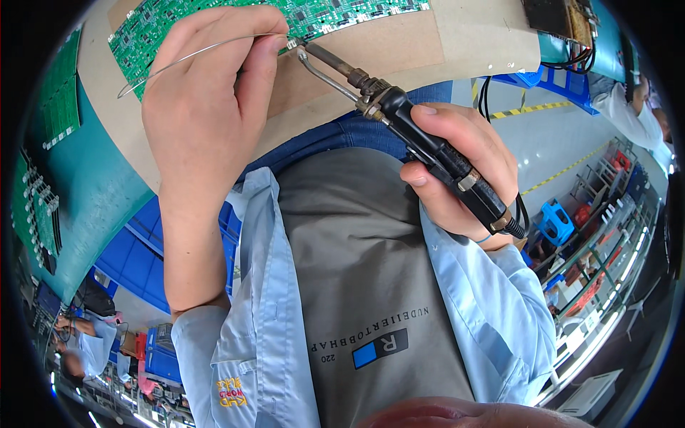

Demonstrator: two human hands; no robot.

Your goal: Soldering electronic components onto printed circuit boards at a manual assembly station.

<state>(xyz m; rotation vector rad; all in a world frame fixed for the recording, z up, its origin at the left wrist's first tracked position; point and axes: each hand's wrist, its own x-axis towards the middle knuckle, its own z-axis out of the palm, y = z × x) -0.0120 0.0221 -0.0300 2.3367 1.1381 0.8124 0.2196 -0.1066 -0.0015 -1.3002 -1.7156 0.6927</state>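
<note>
My right hand (pixel 464 164) is wrapped round the black handle of a soldering iron (pixel 421 125), which has a thin curved metal tube alongside its barrel. The iron's tip points up and left, reaching the near edge of a green circuit board (pixel 335 16) by a small white connector (pixel 292 43). Between thumb and forefinger, my left hand (pixel 214 93) pinches a thin strand of solder wire (pixel 193 53), whose loose end curves back over the knuckles. Its fingertips are right beside the iron's tip. Whether wire and tip touch is too small to tell.
Under the board lies a tan sheet (pixel 492 43) on a green mat (pixel 107 192). More green circuit boards (pixel 61 100) lie along the left. A dark block with cables (pixel 564 21) stands at the top right. Blue crates (pixel 143 242) are below the table; people sit farther off on both sides.
</note>
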